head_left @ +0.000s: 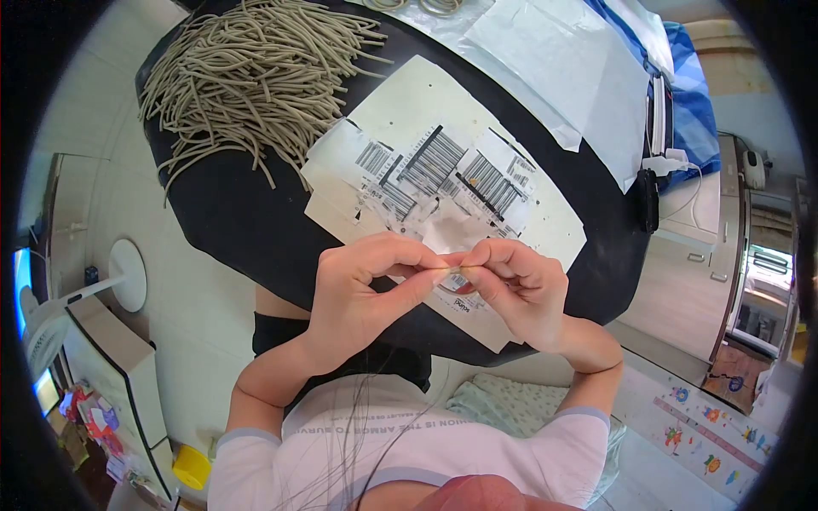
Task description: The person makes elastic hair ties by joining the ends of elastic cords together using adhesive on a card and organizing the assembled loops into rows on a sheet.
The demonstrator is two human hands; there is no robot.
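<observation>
My left hand [366, 277] and my right hand [521, 285] meet in front of my chest, over the near part of a flattened cardboard sheet [392, 89]. Thumb and forefinger of each hand are pinched together, and the fingertips almost touch. Between them is something small and pale, mostly hidden by the fingers, whose kind I cannot make out. Printed labels with barcodes [434, 162] cover the middle of the cardboard. A big heap of beige cords [247, 81] lies to the far left of my hands.
The cardboard and cords rest on a black table [226, 200]. Coiled beige loops [439, 6] and white plastic sheeting [545, 64] are at the far edge. A white power strip [669, 163] is on the right. A white fan [51, 328] stands at left.
</observation>
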